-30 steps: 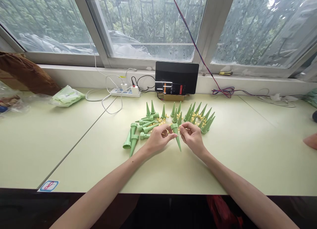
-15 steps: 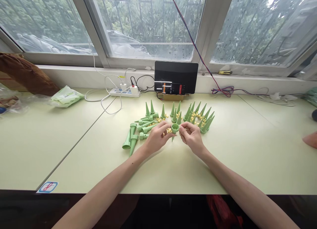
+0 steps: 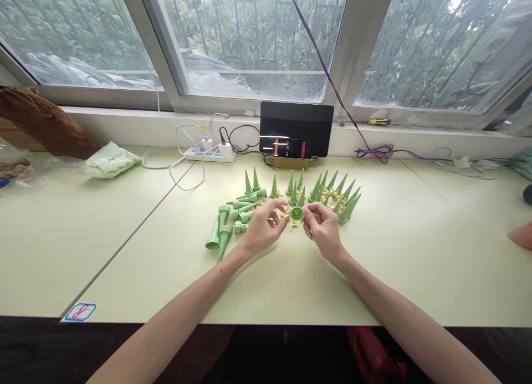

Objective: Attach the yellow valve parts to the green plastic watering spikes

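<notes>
My right hand (image 3: 323, 228) is closed, its thumb and fingers pinching the rim of a green plastic plant-watering spike (image 3: 297, 213). The round open end faces me, and the tapered part is hidden behind it. Just to the left, my left hand (image 3: 266, 224) has its thumb and fingers apart with nothing between them. Small yellow plastic pieces (image 3: 293, 224) lie on the table behind and between the hands. Beyond them stand several green spikes (image 3: 348, 206), tips up. More spikes (image 3: 225, 237) lie or lean in a pile left of my left hand.
A dark tablet (image 3: 296, 123) leans at the back, with a phone (image 3: 291, 148) showing a timer before it. A power strip (image 3: 211, 154) with cables and a green packet (image 3: 111, 160) are at the back left. Bundled wires (image 3: 376, 152) lie at the back right.
My left hand has let go of the green spike and its fingers have spread. The spike, in my right hand, has tilted so its open end faces me more.
</notes>
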Demonstrator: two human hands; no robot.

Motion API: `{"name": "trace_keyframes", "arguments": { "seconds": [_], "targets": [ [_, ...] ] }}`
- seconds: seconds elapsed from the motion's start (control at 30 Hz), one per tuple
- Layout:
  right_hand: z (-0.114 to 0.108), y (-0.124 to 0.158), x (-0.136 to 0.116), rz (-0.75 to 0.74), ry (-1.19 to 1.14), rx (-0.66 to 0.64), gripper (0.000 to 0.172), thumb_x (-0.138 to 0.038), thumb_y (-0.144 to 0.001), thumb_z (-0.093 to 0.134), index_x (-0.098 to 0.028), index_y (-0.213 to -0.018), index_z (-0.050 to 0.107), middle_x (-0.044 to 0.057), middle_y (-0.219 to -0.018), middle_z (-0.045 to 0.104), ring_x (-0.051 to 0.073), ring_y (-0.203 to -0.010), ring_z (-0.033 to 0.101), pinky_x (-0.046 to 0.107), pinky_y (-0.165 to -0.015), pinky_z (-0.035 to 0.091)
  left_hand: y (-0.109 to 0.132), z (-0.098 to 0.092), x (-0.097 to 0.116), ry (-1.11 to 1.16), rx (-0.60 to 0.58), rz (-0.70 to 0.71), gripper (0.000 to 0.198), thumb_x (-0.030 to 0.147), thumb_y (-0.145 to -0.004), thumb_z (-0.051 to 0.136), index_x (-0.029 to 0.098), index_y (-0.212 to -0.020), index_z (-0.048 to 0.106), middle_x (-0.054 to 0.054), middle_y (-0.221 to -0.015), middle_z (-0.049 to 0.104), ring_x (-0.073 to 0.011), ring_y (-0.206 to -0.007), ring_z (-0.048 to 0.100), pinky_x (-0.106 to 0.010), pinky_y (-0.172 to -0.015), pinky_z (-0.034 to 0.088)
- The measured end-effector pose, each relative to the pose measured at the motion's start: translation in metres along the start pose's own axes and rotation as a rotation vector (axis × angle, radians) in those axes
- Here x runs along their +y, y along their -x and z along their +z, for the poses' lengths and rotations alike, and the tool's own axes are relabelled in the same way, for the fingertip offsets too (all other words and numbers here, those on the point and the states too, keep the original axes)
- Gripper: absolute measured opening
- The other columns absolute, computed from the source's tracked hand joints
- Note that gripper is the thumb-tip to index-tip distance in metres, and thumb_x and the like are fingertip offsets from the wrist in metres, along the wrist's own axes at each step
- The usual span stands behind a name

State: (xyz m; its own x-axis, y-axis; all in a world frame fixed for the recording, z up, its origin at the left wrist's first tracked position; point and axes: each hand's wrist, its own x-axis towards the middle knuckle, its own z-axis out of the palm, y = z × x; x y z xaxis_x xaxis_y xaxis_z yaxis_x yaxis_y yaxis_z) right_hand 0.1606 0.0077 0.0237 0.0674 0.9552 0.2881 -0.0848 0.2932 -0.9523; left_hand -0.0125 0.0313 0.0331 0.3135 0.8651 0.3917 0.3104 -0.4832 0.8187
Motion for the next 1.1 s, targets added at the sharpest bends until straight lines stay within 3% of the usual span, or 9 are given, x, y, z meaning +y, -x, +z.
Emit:
{"name": "trace_keyframes", "arguments": {
  "seconds": [0.13, 0.23, 0.37, 0.53, 0.7, 1.1],
  "targets": [
    [-0.0029, -0.0006, 0.0044, -0.041, 0.031, 0.021, 0.027, -0.043, -0.092, 0.064, -0.020, -0.080, 0.056, -0.005, -0.060, 0.050, 0.005, -0.038, 0.040, 0.021, -0.035, 0.029, -0.0020, -0.0015, 0.0040, 0.235, -0.062, -0.217, 0.046, 0.055, -0.091, 0.054, 0.013, -0.075, 0.063, -0.001, -0.062, 0.060, -0.0076, -0.043, 0.051, -0.021, -0.042, 0.040],
    [-0.0038, 0.0003, 0.0061, -0.074, 0.077, -0.018, 0.026, -0.042, -0.093, 0.062, -0.020, -0.081, 0.056, -0.005, -0.060, 0.048, 0.006, -0.040, 0.041, 0.021, -0.037, 0.031, -0.0013, 0.0003, 0.0059, 0.362, -0.181, -0.323, 0.058, 0.063, -0.092, 0.048, 0.012, -0.068, 0.063, -0.002, -0.054, 0.057, -0.0075, -0.038, 0.046, -0.022, -0.039, 0.035],
    [-0.0033, 0.0021, 0.0055, -0.095, 0.124, -0.050, 0.026, -0.043, -0.093, 0.061, -0.021, -0.081, 0.055, -0.006, -0.057, 0.045, 0.008, -0.042, 0.041, 0.023, -0.039, 0.033, 0.0003, 0.0025, 0.0069, 0.460, -0.291, -0.375, 0.060, 0.066, -0.089, 0.050, 0.012, -0.067, 0.061, -0.003, -0.052, 0.057, -0.0093, -0.040, 0.050, -0.022, -0.042, 0.039],
    [-0.0036, 0.0018, 0.0046, -0.072, 0.104, -0.063, 0.027, -0.044, -0.092, 0.062, -0.021, -0.079, 0.054, -0.007, -0.055, 0.043, 0.008, -0.040, 0.039, 0.022, -0.037, 0.031, 0.0012, -0.0005, 0.0069, 0.450, -0.327, -0.325, 0.052, 0.062, -0.089, 0.054, 0.013, -0.073, 0.059, -0.003, -0.057, 0.059, -0.0092, -0.042, 0.051, -0.023, -0.045, 0.041],
    [-0.0054, -0.0002, 0.0071, -0.020, 0.051, -0.078, 0.031, -0.048, -0.089, 0.064, -0.021, -0.077, 0.054, -0.006, -0.057, 0.043, 0.007, -0.040, 0.037, 0.022, -0.037, 0.029, 0.0039, -0.0015, 0.0100, 0.288, -0.298, -0.225, 0.039, 0.053, -0.088, 0.059, 0.015, -0.080, 0.058, 0.001, -0.060, 0.056, -0.0098, -0.047, 0.052, -0.022, -0.046, 0.041],
    [-0.0069, -0.0010, 0.0080, 0.021, 0.068, -0.068, 0.032, -0.049, -0.086, 0.067, -0.020, -0.077, 0.057, -0.004, -0.059, 0.048, 0.008, -0.044, 0.038, 0.023, -0.037, 0.031, 0.0065, 0.0008, 0.0012, -0.166, -0.173, 0.161, 0.015, 0.031, -0.094, 0.055, 0.018, -0.091, 0.062, -0.005, -0.088, 0.060, -0.0155, -0.076, 0.056, -0.026, -0.065, 0.047]
  ]
}}
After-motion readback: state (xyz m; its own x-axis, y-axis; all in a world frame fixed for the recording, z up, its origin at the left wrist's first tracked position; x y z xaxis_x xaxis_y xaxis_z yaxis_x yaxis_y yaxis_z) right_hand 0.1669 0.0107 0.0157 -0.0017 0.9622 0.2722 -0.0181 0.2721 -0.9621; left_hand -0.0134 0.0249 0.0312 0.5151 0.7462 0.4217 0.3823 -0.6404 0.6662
